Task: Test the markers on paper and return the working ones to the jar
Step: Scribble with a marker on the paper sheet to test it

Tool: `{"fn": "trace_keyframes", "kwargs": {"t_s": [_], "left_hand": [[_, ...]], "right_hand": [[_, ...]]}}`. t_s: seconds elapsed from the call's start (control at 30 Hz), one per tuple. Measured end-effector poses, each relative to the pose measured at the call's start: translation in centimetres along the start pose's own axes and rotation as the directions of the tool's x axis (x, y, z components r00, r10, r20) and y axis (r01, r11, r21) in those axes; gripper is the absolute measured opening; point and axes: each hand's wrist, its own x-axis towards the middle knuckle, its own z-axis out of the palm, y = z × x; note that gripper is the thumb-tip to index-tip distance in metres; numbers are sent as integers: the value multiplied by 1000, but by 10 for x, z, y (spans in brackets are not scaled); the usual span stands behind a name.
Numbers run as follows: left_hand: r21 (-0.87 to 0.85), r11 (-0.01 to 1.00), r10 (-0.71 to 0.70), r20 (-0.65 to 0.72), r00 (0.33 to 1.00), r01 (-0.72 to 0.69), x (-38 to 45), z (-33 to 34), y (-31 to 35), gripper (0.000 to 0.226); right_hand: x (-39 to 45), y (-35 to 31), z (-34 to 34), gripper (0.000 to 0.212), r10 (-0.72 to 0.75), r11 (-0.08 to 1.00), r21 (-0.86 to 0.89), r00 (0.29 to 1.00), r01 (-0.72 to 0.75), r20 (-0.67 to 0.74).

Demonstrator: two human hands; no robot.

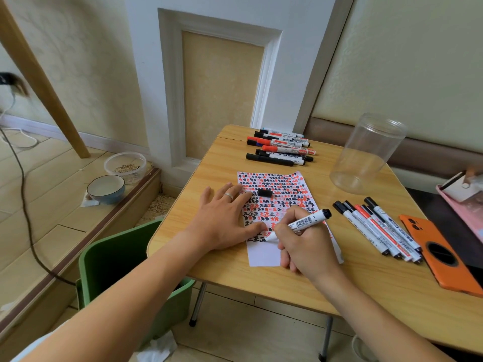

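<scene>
A: Where's the marker (303, 222)?
B: In the right hand (304, 246), fingers (285, 228) pinching the barrel low, tip on the paper (264, 254). Light, stiff, probably slick plastic.
A: And the left hand (222, 218)?
B: Flat, fingers spread, pressing the sheet from nine o'clock. Cap (264, 192) at twelve; the clear jar (366, 155) lies toppled on the bench (209, 165) at two.

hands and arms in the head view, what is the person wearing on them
Both forearms are bare, with no sleeves showing over them. The left hand has a plain silver-coloured ring on one finger. The right hand shows no ring, watch or glove. A bit of pale fabric shows at the lower left edge of the frame, near the left arm.
</scene>
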Motion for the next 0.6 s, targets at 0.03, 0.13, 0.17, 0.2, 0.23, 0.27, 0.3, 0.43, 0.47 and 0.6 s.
{"fn": "trace_keyframes", "kwargs": {"t_s": [0.03, 0.13, 0.17, 0.2, 0.23, 0.27, 0.3, 0.43, 0.47, 0.6], "left_hand": [[-4, 1000, -2, 3, 1000, 2, 0, 0, 0, 112], [-9, 1000, -10, 18, 1000, 10, 2, -1, 0, 105], [-10, 1000, -13, 24, 1000, 13, 3, -2, 0, 101], [-12, 1000, -16, 31, 999, 17, 3, -3, 0, 97], [-17, 1000, -20, 36, 999, 20, 4, -4, 1, 95], [-25, 999, -23, 40, 999, 24, 6, -6, 1, 94], [-38, 999, -31, 41, 999, 32, 7, -8, 1, 92], [-101, 992, -80, -3, 997, 80, 14, -15, 3, 80], [-105, 990, -93, -29, 995, 90, 16, -15, 4, 77], [-126, 989, -91, -132, 987, 74, 23, -13, 15, 64]], "right_hand": [[0, 0, 0, 20, 1, 1000, 1, 1000, -1, 0], [0, 1, 0, 19, 21, 1000, 18, 1000, -21, 7], [1, 0, -1, 18, 34, 998, 43, 999, -34, 11], [3, 0, -3, 17, 45, 996, 78, 999, -46, 12], [6, -1, -6, 16, 52, 992, 113, 999, -52, 5], [10, -2, -9, 15, 53, 989, 142, 999, -51, -9], [14, -3, -13, 15, 49, 986, 162, 998, -44, -28], [26, -1, -23, 13, 57, 975, 219, 996, -40, -73], [28, 1, -23, 12, 66, 972, 230, 995, -48, -71], [30, 9, -21, 14, 111, 958, 273, 992, -91, -57]]}}
